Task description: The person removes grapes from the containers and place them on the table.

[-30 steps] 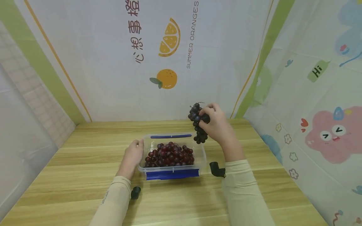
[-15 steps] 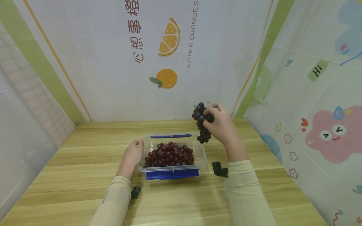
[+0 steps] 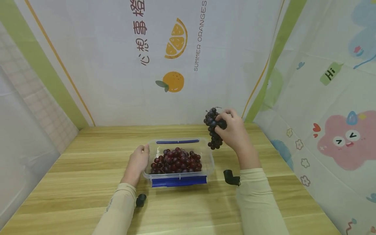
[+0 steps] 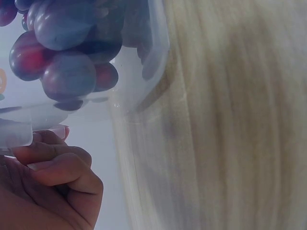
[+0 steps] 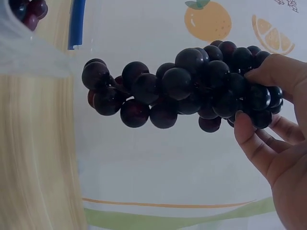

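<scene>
My right hand [image 3: 233, 131] pinches a bunch of dark grapes [image 5: 187, 86] between thumb and fingers, and the bunch hangs beyond the right end of the clear plastic food container [image 3: 207, 160]. Inside the container lies a heap of red grapes [image 3: 177, 160]. At its left end my left hand [image 3: 139, 160] grips the rim. Up close, the left wrist view shows curled fingers [image 4: 67, 167] at a translucent side flap, below the grapes seen through the wall. The palm side of the right hand shows at the right edge of the right wrist view.
The container has blue clips [image 3: 179, 181] at front and back and stands on a wood-grain table [image 3: 97, 163]. A printed white cloth [image 3: 229, 49] rises behind the table, another on the right. Black wrist camera mounts [image 3: 231, 178] show beside both sleeves.
My right hand has moved to the right with the bunch of dark grapes, away from the container. The left hand and the container have stayed put.
</scene>
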The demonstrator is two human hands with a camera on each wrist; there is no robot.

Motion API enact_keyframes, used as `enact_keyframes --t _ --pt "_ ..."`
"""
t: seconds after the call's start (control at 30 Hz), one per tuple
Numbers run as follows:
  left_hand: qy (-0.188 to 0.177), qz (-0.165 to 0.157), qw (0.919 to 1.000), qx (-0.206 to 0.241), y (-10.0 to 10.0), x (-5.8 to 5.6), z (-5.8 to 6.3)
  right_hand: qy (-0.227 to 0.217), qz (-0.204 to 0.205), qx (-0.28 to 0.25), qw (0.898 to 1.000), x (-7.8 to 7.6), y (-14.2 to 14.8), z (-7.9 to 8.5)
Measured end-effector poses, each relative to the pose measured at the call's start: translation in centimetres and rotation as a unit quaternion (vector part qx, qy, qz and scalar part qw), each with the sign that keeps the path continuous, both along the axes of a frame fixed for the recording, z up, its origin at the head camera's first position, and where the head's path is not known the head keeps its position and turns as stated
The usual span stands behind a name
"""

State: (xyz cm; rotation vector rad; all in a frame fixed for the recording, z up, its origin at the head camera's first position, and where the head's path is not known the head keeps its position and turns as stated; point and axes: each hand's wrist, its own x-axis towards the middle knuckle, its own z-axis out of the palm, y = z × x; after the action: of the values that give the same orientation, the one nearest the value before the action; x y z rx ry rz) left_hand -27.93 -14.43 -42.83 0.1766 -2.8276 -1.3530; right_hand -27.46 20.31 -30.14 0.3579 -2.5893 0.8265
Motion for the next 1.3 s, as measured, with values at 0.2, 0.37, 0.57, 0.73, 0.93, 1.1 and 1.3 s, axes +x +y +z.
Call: enact_keyframes --t 0.2,0.37,0.57,0.73,0.93,1.1,1.3 --pt "-0.001 0.001 1.0 0.001 0.0 0.0 0.0 0.015 -0.007 -0.005 1.0 -0.1 0.5 -0.5" --pt "-0.006 0.0 1.0 0.004 0.0 0.0 0.0 0.028 -0.016 -0.013 0.999 -0.1 1.0 -0.8" --pt "-0.004 -0.001 1.0 0.003 0.0 -0.1 0.0 0.026 -0.029 -0.01 0.999 -0.2 1.6 -1.2" --pt "-0.001 0.001 1.0 0.002 0.0 0.0 0.1 0.009 -0.039 0.0 0.999 -0.3 1.9 -1.6" --pt "-0.005 0.001 1.0 0.004 0.0 0.0 0.1 -0.015 -0.047 0.009 0.999 -0.5 2.2 -2.3" --pt "-0.003 0.002 1.0 0.004 -0.1 -0.1 0.0 -0.023 -0.052 0.014 0.998 -0.6 2.5 -2.9" --pt "-0.006 0.001 1.0 0.005 -0.1 -0.1 0.0 -0.043 -0.051 0.014 0.998 -0.7 2.7 -3.5"
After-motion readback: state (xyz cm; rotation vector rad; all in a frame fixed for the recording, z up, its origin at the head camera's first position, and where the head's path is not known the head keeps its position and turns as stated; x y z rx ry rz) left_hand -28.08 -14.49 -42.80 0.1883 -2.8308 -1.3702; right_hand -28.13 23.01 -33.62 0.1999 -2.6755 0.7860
